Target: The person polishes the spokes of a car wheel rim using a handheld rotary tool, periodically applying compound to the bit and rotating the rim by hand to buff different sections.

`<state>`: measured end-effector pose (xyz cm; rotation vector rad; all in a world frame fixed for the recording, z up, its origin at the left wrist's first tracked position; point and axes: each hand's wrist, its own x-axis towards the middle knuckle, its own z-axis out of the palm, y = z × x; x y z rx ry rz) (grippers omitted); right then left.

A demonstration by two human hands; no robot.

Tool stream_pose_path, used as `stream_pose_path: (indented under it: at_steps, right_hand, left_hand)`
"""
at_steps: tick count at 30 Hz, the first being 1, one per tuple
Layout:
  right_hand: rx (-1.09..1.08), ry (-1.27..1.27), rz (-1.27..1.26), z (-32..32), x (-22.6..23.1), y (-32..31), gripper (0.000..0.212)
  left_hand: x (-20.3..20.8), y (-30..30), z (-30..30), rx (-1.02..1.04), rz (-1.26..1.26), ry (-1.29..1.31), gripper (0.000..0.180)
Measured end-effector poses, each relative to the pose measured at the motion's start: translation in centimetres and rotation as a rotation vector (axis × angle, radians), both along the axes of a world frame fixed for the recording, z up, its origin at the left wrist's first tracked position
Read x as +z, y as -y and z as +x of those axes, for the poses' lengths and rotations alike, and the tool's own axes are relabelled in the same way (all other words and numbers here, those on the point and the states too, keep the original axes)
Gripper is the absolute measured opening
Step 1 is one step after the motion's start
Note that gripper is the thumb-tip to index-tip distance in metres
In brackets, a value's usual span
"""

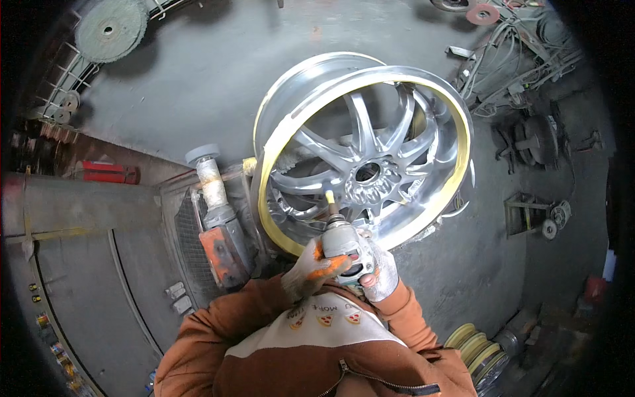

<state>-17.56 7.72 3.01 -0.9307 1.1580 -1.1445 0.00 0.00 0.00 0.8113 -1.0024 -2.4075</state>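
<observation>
A shiny bare-metal wheel rim [362,126] with several spokes stands tilted in front of me, its outer lip [272,147] edged in pale yellow. Both of my gloved hands are closed round a die grinder [340,238]. My left hand [309,270], in a white and orange glove, wraps its left side. On the right side of the body grips my right hand [380,272], its glove greyed with dirt. The grinder's small yellowish tip [330,196] is at a spoke, left of the hub hole [368,173]; whether it touches the metal I cannot tell.
Left of the rim stands a motor-like machine with an orange side [225,257] and a round grey head. A red cylinder [109,173] lies further left. Large abrasive discs [111,30] hang at the upper left, tangled cables [499,56] at the upper right. Yellowish rims [477,354] lie lower right.
</observation>
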Motion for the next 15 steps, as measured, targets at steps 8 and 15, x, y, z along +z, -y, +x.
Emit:
stream_pose_path:
  at_steps: [8,15]
  right_hand:
    - [0.101,0.085,-0.090,2.5,-1.8,2.5,0.098]
    - [0.102,-0.079,-0.118,2.3,-0.2,2.2,0.102]
  left_hand:
    - [1.0,0.0,2.8,0.168,0.171,-0.025,0.055]
    - [0.1,0.9,3.3,0.048,0.189,-0.235,0.088]
